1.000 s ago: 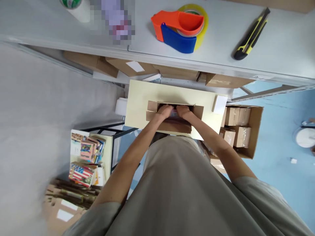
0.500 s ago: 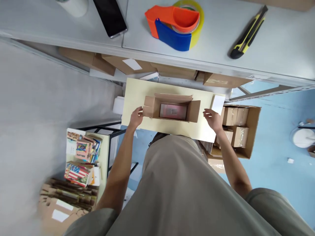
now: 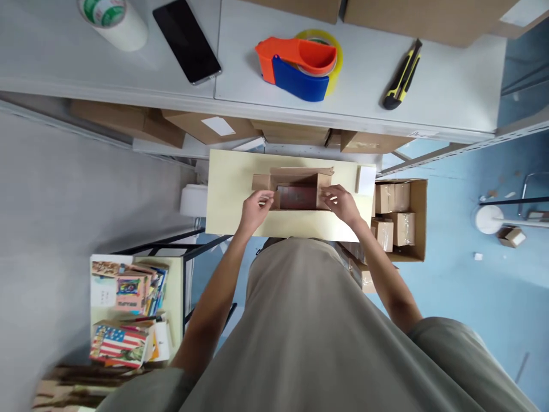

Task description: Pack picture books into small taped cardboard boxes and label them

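A small cardboard box [image 3: 295, 178] sits open on a pale yellow board [image 3: 227, 189] below the grey table. A dark reddish item [image 3: 297, 197] lies inside it. My left hand [image 3: 255, 209] holds the box's left side flap, which is folded inward. My right hand [image 3: 342, 205] holds the right side flap, also folded inward. The far flap stands open.
On the grey table [image 3: 450, 91] lie an orange and blue tape dispenser [image 3: 297, 62], a yellow and black utility knife [image 3: 402, 75], a black phone [image 3: 187, 40] and a tape roll [image 3: 112, 18]. A carton of small boxes [image 3: 398, 217] stands at right, a rack of printed cards [image 3: 128, 309] at left.
My hands left the inside of the box, moved out to its sides, then came back in, folding both side flaps inward. The camera view shifted slightly.
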Tool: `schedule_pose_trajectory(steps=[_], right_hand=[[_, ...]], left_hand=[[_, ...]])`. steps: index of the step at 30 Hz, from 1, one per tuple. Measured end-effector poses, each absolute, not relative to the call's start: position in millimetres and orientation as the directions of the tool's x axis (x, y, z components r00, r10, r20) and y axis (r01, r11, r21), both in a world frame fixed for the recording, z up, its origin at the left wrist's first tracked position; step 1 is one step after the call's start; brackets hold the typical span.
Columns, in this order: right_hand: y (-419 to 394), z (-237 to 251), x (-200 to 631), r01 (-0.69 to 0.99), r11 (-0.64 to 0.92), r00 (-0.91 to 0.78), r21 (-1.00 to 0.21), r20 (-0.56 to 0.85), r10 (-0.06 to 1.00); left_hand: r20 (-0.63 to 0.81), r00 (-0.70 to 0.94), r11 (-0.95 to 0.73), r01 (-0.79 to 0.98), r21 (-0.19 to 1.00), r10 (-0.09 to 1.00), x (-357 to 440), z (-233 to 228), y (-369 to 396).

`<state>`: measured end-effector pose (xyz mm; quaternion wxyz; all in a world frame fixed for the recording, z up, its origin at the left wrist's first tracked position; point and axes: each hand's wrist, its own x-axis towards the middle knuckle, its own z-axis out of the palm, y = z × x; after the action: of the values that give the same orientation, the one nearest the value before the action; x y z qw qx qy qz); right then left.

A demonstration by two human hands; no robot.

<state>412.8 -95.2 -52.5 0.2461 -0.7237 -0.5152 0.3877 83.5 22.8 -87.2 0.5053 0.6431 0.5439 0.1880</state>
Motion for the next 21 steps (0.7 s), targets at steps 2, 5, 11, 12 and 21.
schedule_pose_trajectory(steps=[2, 5, 11, 12, 21], right_hand=[[-92.8, -51.7, 410.2, 0.608, -0.36, 0.176, -0.707, -0.322, 0.93], [-91.4, -51.9, 410.0, 0.651, -0.397, 0.208, -0.647, -0.351, 0.913], [-93.7, -51.5, 411.3, 0.737, -0.418, 0.232, -0.531, -0.382, 0.894], [-94.1, -50.5, 411.3, 0.748, -0.414, 0.225, -0.519, -0.388, 0.894], [-82.2, -46.5, 411.7, 0.809, -0.39, 0.178, -0.44, -0.449, 0.876]], left_hand=[[-0.304, 0.164, 0.178, 0.523, 0.834, 0.938, 80.8, -98.6, 31.3], [-0.426, 0.029, 0.373, 0.432, 0.822, 0.904, 74.8, -115.6, 46.4], [-0.386, 0.206, 0.314, 0.31, 0.897, 0.899, 86.4, -108.4, 45.2], [-0.354, 0.245, 0.265, 0.331, 0.906, 0.903, 90.6, -102.8, 41.4], [-0.246, 0.563, -0.184, 0.599, 0.779, 0.789, 116.5, -89.5, 42.1]])
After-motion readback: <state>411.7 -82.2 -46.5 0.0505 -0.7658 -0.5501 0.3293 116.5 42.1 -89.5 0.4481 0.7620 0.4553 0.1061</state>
